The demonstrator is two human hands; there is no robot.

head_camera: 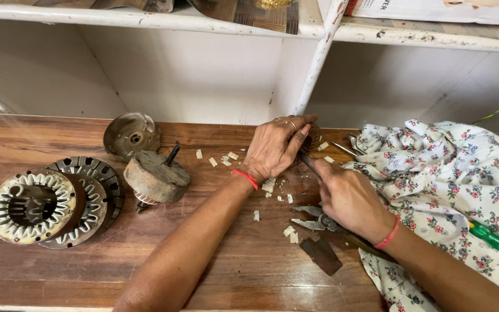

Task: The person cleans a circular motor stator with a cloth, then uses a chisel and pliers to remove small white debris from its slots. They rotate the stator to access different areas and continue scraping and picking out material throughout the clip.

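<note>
Item in hand: a small ribbed, brownish motor core (312, 138), sitting at the back edge of the wooden workbench (41, 271), just left of a flowered cloth (451, 173). The left hand (275, 147) is gripping it, fingers curled together over its top and hiding most of it. The right hand (347, 196) is closing its fingers around a thin dark tool (309, 163), whose tip is reaching up under the left palm to the core.

Lying about the hands: pale paper scraps (226, 159), scattered; a pair of pliers (313, 219) just below the right hand; a flat dark piece (321, 255) beside them.

Well to the left: a rusty rotor with shaft (156, 178), a round metal cover (130, 134), and stacked stator rings (36, 205). A green handle (498, 242) is showing on the cloth.
</note>
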